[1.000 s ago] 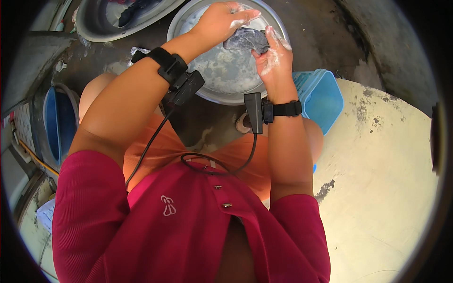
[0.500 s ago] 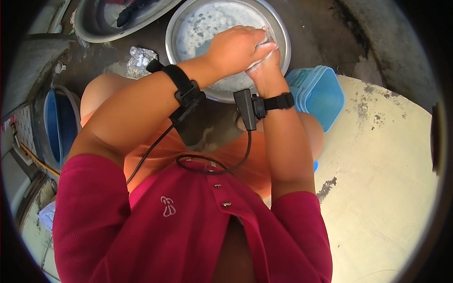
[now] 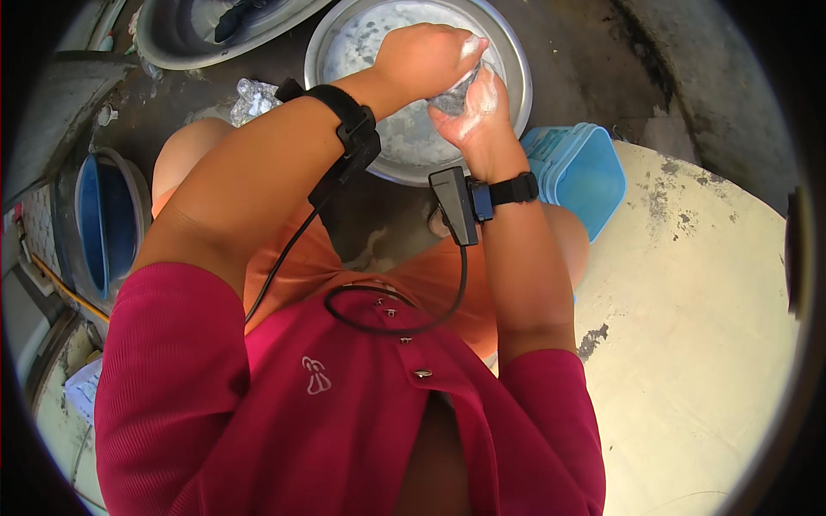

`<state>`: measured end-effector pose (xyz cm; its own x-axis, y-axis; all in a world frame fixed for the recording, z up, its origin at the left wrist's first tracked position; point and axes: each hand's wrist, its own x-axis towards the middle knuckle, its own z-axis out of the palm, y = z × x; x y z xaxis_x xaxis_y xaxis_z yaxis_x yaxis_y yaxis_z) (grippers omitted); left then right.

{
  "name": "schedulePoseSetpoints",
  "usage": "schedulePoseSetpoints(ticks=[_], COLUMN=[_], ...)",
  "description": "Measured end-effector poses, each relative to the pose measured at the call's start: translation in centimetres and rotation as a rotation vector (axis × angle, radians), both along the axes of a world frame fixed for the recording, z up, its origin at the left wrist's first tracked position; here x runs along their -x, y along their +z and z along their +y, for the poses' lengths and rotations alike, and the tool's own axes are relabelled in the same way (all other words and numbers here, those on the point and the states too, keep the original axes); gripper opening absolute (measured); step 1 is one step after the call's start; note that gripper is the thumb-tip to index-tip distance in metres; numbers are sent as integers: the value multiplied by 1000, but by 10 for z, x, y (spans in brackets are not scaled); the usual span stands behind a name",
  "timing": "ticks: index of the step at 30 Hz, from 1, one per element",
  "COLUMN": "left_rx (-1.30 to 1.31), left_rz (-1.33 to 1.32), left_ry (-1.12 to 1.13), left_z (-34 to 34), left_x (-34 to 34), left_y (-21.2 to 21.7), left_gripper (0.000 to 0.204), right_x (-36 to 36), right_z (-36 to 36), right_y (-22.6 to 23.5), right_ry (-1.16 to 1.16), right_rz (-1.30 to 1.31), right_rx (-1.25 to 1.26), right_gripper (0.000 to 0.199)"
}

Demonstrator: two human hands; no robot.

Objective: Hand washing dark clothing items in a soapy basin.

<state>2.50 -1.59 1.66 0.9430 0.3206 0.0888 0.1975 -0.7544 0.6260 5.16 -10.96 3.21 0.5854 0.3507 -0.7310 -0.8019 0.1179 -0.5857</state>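
Over a round metal basin (image 3: 316, 69) of sudsy water, both my hands are together around a small grey wet cloth (image 3: 452, 99). My left hand (image 3: 426, 60) is closed, knuckles up, over the cloth's far side. Closed on the near side is my right hand (image 3: 473, 116), with white foam on its thumb and palm. Only a patch of the cloth shows between the hands, so its exact kind is hidden. Foam also lies on the left hand's fingertips.
A second metal basin (image 3: 185, 62) with dark cloth in it stands far left. Beside my right knee is a light-blue square bucket (image 3: 594, 185). A crumpled clear plastic bag (image 3: 253, 101) lies near my left knee. A blue tub (image 3: 99, 228) stands further left.
My left hand has shifted up and to the left, and the right wrist has turned. More of the grey cloth and the soapy right palm now shows between the hands.
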Motion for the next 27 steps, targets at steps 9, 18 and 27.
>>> schedulePoseSetpoints(ticks=[9,18,27], left_rx=[-83,971,958], left_rz=[-6,-79,127], left_ry=[-73,18,-144], left_z=[2,33,29], left_x=[1,-7,8], left_y=[-6,3,7], left_gripper=[39,45,38], right_x=[0,-18,-40], right_z=[-10,-25,-42], right_y=[5,13,0], right_ry=[194,283,-273], right_rz=[-129,-260,-325], right_rx=[118,127,-264], right_gripper=[67,47,22])
